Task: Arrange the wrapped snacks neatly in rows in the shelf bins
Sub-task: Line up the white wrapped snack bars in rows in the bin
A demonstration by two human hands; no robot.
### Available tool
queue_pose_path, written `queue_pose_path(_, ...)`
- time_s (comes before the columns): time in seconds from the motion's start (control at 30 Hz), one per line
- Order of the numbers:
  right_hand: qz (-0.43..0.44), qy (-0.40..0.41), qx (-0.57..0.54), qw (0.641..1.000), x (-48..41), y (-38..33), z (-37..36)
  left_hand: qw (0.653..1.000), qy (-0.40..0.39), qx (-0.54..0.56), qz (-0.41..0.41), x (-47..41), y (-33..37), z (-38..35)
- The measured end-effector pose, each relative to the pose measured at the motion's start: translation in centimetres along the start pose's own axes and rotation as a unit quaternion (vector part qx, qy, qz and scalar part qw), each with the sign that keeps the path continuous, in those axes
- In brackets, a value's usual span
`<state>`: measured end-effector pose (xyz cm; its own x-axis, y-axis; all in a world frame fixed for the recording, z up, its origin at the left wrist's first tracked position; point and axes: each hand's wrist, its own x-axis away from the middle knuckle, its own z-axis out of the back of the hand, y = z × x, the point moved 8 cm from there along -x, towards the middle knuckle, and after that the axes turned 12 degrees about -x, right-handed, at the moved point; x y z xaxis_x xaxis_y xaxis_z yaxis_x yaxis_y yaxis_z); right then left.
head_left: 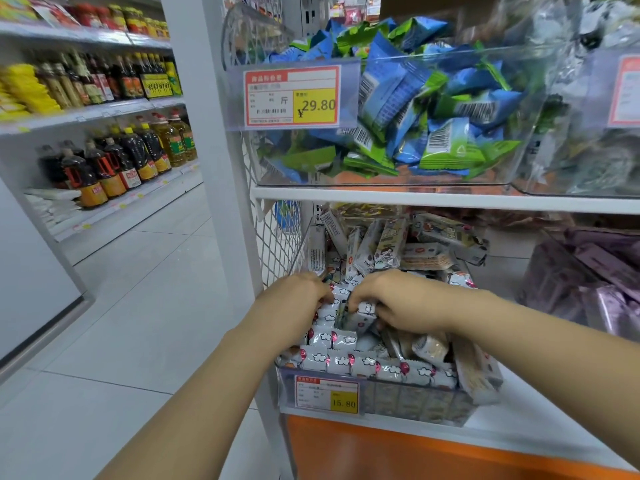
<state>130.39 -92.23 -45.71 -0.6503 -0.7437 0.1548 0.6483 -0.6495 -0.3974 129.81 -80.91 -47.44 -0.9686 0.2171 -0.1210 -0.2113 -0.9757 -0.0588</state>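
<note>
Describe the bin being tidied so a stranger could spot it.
Look on the lower shelf, under the upper bin of blue and green packets. The clear bin with a 15.80 tag holds white snacks, not the purple ones on its right.

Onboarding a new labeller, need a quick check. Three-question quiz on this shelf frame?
1. True or false: the left hand and right hand are both in the lower bin.
2. The price tag on the upper bin reads: A 15.80, B 29.80, C 9.80.
3. Fill in: the white snacks lie in tidy rows at the lower bin's ____ (front/back).
Key: 1 true; 2 B; 3 front.
</note>
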Motion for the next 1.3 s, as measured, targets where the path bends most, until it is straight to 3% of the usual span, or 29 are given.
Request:
queue_pose_path(0.13,-0.004,-0.025,-0.038,0.999,0.0,-0.3,0.0,1.0,-0.001,-0.012,0.001,0.1,0.1,0.2)
queue_pose_path(0.33,0.012,0.047,-0.021,0.999,-1.0,-0.7,0.3,1.0,0.004,-0.025,0.005,0.3,0.2,0.3)
queue_pose_path(0.63,-0.017,0.009,0.004,1.0,-1.3,-0.7,-0.4,1.0,0.021,0.008,-0.019,2.0,0.9,0.1)
queue_pose_path(0.8,-0.05,0.004,-0.034,0.998,-2.3,-0.3,-1.5,0.998,0.027,0.028,-0.04,3.2,1.1,0.3)
queue_pose_path(1.0,-0.146,0.027,-0.181,0.972,-1.6,1.8,-1.0,0.994,0.041,0.074,-0.067,4.7,1.2,0.8)
queue_pose_path(1.13,-0.198,0.02,-0.357,0.913,-1.8,2.1,-2.5,0.994,0.039,0.079,-0.068,4.9,1.0,0.5)
queue_pose_path(1.3,-0.212,-0.006,-0.411,0.887,-2.8,1.7,-3.7,0.994,0.039,0.074,-0.064,5.4,1.0,0.9)
